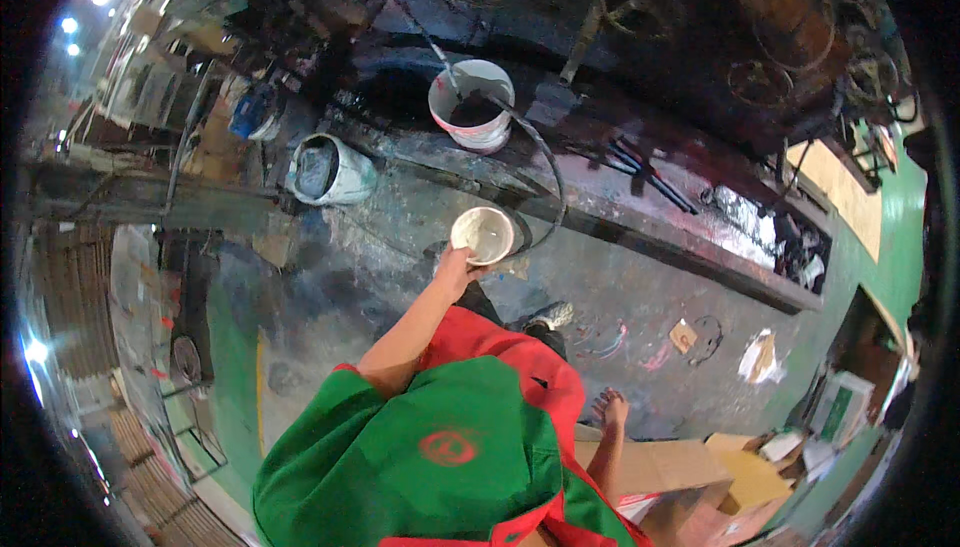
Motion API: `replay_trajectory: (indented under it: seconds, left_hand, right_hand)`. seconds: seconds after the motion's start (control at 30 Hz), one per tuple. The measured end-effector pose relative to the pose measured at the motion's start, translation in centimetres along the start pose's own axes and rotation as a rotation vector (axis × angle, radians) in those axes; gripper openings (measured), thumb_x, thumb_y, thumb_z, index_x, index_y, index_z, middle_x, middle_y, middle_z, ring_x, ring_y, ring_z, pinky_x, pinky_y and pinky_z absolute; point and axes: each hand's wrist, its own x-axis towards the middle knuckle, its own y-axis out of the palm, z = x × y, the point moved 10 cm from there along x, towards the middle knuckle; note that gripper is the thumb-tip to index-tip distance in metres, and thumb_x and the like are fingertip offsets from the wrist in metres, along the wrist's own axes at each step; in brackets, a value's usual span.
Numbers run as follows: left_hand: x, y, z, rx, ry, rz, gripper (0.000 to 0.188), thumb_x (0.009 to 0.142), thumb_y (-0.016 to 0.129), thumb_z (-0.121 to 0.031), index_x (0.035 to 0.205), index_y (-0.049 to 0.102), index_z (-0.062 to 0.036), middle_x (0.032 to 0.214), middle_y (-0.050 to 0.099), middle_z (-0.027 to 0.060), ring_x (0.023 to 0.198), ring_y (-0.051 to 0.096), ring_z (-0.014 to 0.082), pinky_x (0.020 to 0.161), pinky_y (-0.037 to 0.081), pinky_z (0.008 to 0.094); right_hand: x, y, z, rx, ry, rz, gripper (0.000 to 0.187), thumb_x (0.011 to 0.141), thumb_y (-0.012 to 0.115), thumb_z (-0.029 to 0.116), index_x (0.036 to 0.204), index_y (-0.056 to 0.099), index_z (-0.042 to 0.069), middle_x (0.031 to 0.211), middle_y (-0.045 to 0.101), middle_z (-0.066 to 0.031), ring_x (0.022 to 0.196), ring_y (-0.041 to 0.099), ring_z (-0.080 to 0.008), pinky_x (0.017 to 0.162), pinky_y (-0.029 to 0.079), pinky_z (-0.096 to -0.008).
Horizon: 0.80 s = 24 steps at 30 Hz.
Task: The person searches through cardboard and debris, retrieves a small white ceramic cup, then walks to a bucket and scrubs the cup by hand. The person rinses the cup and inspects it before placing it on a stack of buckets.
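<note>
My left hand [458,268] is closed round the near edge of a small round pale tub [467,229], held out in front of me over the floor. Its wide mouth faces up; whether anything liquid lies in the bottom I cannot tell. Lower right, my right hand [611,408] hangs with its fingers apart and nothing in it. Beyond the tub, a white bucket [482,137] stands at the dark ledge with dark hoses [553,167] reaching into it. To the left is a tilted, paint-smeared white bucket [356,175] with a grey inside.
A long stained metal ledge [650,232] runs across in front, with dark rods [655,179] on it. Handwheels [638,9] sit on the dark machinery behind. Cardboard boxes [665,462] stand close by my right arm. Scraps [763,358] lie on the stained floor [640,292].
</note>
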Motion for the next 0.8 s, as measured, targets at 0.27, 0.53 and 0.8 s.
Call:
replay_trajectory:
  seconds: [0.27, 0.53, 0.8]
  left_hand:
    - [-4.5, -8.0, -3.2, -0.266, 0.135, -0.246, 0.044, 0.090, 0.044, -0.007, 0.132, 0.040, 0.0057, 0.124, 0.052, 0.0214, 0.110, 0.059, 0.0334, 0.086, 0.059, 0.0449]
    - [6.2, -12.6, -8.9, -0.537, 0.158, -0.158, 0.048, 0.095, 0.040, -0.018, 0.140, 0.035, -0.0035, 0.133, 0.049, 0.0188, 0.116, 0.056, 0.0358, 0.093, 0.053, 0.0534]
    - [27.6, -18.8, -17.4, -0.326, 0.149, -0.173, 0.051, 0.087, 0.050, -0.013, 0.136, 0.042, -0.0057, 0.123, 0.055, 0.0107, 0.107, 0.060, 0.0239, 0.087, 0.054, 0.0392]
  right_hand:
    - [7.2, 12.3, 31.9, -0.778, -0.603, 0.030, 0.025, 0.087, 0.060, 0.020, 0.100, 0.063, 0.000, 0.082, 0.066, -0.0119, 0.071, 0.064, -0.0212, 0.064, 0.050, -0.0361]
    - [-2.8, 51.3, 36.9, -0.657, -0.528, 0.585, 0.029, 0.093, 0.061, 0.022, 0.110, 0.064, 0.000, 0.088, 0.068, -0.0074, 0.078, 0.065, -0.0164, 0.067, 0.052, -0.0316]
    - [9.8, 82.9, 30.9, -0.863, -0.309, 0.617, 0.024, 0.092, 0.061, 0.023, 0.103, 0.065, 0.002, 0.087, 0.065, -0.0067, 0.073, 0.061, -0.0169, 0.065, 0.049, -0.0312]
